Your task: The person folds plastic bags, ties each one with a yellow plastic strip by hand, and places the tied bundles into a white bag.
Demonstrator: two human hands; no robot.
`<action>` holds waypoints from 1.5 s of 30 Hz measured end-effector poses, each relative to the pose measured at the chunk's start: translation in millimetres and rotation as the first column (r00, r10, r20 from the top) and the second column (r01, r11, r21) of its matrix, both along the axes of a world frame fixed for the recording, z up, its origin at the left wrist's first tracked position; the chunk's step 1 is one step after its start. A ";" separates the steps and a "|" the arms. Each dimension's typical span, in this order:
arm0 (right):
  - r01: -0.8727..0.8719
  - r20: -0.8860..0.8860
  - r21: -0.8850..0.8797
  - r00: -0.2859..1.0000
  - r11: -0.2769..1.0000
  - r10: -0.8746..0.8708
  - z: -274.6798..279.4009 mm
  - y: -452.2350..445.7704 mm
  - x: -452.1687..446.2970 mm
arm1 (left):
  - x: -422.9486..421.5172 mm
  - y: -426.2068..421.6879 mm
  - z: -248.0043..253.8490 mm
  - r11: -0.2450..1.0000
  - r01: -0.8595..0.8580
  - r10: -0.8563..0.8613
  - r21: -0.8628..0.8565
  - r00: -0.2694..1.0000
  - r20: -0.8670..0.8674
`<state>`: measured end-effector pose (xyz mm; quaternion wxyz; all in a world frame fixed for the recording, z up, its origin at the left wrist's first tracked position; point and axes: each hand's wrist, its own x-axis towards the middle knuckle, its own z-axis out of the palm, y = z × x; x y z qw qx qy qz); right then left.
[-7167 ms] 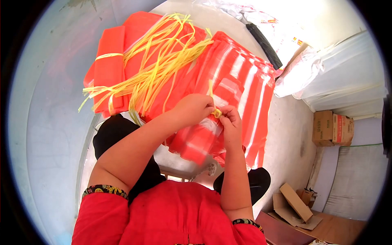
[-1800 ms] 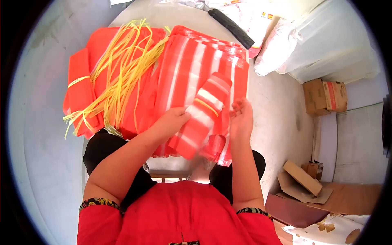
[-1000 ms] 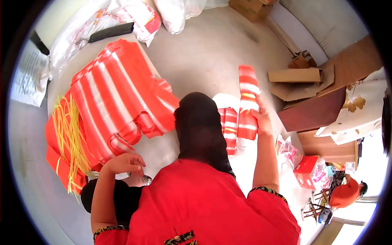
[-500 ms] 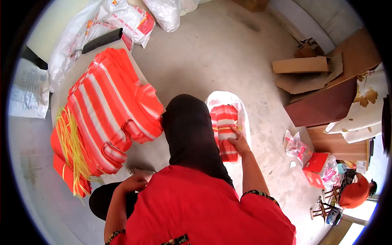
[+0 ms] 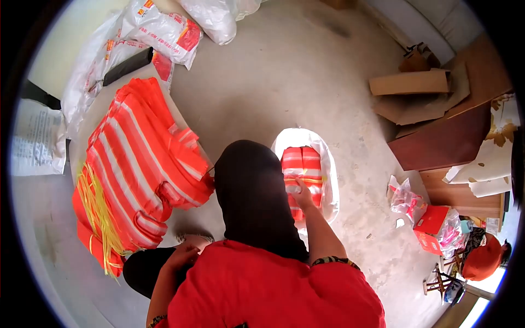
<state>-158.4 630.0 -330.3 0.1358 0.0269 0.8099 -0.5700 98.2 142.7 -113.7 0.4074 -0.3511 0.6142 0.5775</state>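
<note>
Red-and-white striped plastic bags [image 5: 302, 158], folded into bundles with a yellow tie across them, lie inside an open white sack [image 5: 331, 188] on the floor. My right hand [image 5: 301, 195] rests on these bundles near the tie, its fingers stretched out over them. By my bent leg, my left hand [image 5: 183, 255] lies loosely on the dark trousers, holding nothing; some of its fingers are hard to make out. A large stack of the same striped bags [image 5: 145, 147] is spread on a low surface to my left. Yellow strips [image 5: 97, 210] lie over its near end.
A dark roll [image 5: 128, 66] sits beyond the stack, beside white printed sacks [image 5: 158, 33]. At right stand cardboard boxes [image 5: 410, 82], a wooden cabinet [image 5: 462, 191] and a red box [image 5: 433, 218]. Another person in orange [image 5: 484, 259] is at far right.
My right hand has shifted left and slightly up over the bundles, toward the tie. The view has tilted a little, so most things sit lower. My left hand stays by my leg.
</note>
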 end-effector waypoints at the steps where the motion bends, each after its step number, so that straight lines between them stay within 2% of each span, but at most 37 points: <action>1: 0.015 -0.043 0.035 0.999 0.999 -0.014 -12.5 -2.7 -3.4 | 0.7 -1.1 -2.3 1.000 0.004 -0.005 0.013 1.000 0.010; 2: 0.032 -0.085 0.070 0.996 0.997 -0.026 -24.2 -3.1 -3.9 | 1.1 -2.2 -5.2 1.000 0.009 -0.010 0.027 1.000 0.021; 5: 0.016 -0.028 0.117 1.000 0.993 -0.013 -10.4 -7.6 -8.2 | 1.9 3.3 -2.2 0.999 0.028 -0.027 0.041 0.999 -0.035; 8: -0.043 0.001 0.149 0.999 0.988 0.043 -44.8 -6.0 3.1 | 1.9 6.5 -1.8 0.998 0.039 -0.038 0.047 0.999 -0.020; 12: -0.152 0.132 0.334 0.985 0.930 0.113 -28.7 -13.0 19.5 | 9.2 3.3 -20.9 0.998 0.052 -0.050 0.027 0.997 -0.051; 15: -0.267 0.308 0.484 0.943 0.833 0.123 -17.5 -22.1 18.6 | 8.5 4.9 -21.7 0.995 0.089 -0.086 0.053 0.995 -0.048; 18: -0.263 0.270 0.615 0.956 0.743 0.114 29.9 -32.9 20.9 | 3.2 14.2 -16.5 0.991 0.135 -0.135 -0.003 0.987 -0.083; 21: -0.299 0.143 0.786 0.939 0.541 0.311 45.8 -29.8 34.6 | 3.2 14.3 -16.0 0.990 0.131 -0.137 -0.054 0.985 -0.109; 24: -0.386 0.109 0.854 0.788 0.349 0.606 28.3 -15.3 47.8 | 5.5 13.5 -15.2 0.987 0.145 -0.153 -0.063 0.978 -0.144; 27: -0.505 0.282 0.813 0.778 0.291 0.561 48.1 -14.2 35.8 | -4.1 26.7 2.6 0.973 0.172 -0.193 -0.152 0.972 -0.134; 29: -0.491 0.285 0.832 0.778 0.258 0.560 43.9 -17.2 32.6 | -3.9 29.0 5.3 0.972 0.147 -0.168 -0.185 0.980 -0.106; 33: -0.441 0.269 0.853 0.829 0.279 0.491 37.9 -34.8 30.0 | -2.2 26.8 3.5 0.956 0.180 -0.202 -0.233 0.976 -0.076; 36: -0.420 0.201 0.775 0.872 0.471 0.447 45.1 -33.3 27.6 | 17.1 19.6 -23.4 0.945 0.168 -0.203 -0.280 0.974 -0.102; 39: -0.428 0.210 0.814 0.847 0.393 0.488 31.5 -18.9 20.0 | 31.0 8.2 -50.9 0.919 0.244 -0.299 -0.310 0.943 -0.146; 40: -0.350 0.120 0.777 0.898 0.524 0.423 38.5 -15.5 18.0 | 32.6 8.5 -57.2 0.894 0.278 -0.349 -0.350 0.924 -0.157; 41: -0.342 0.083 0.766 0.892 0.544 0.443 41.2 -10.9 6.0 | 35.1 9.1 -60.3 0.867 0.308 -0.394 -0.391 0.905 -0.160; 42: -0.142 -0.182 0.696 0.914 0.704 0.364 9.6 -3.6 -0.3 | 35.6 10.5 -61.6 0.833 0.352 -0.445 -0.426 0.885 -0.139; 43: -0.052 -0.329 0.622 0.888 0.781 0.321 9.8 -2.7 -14.8 | 34.7 13.5 -62.5 0.797 0.396 -0.494 -0.456 0.862 -0.115; 44: -0.072 -0.301 0.549 0.912 0.832 0.278 44.9 -6.3 -31.2 | 34.7 15.4 -64.5 0.759 0.438 -0.539 -0.482 0.838 -0.088; 45: -0.042 -0.305 0.446 0.932 0.894 0.196 43.6 -4.8 -51.9 | 35.5 15.7 -66.8 0.755 0.439 -0.545 -0.487 0.833 -0.095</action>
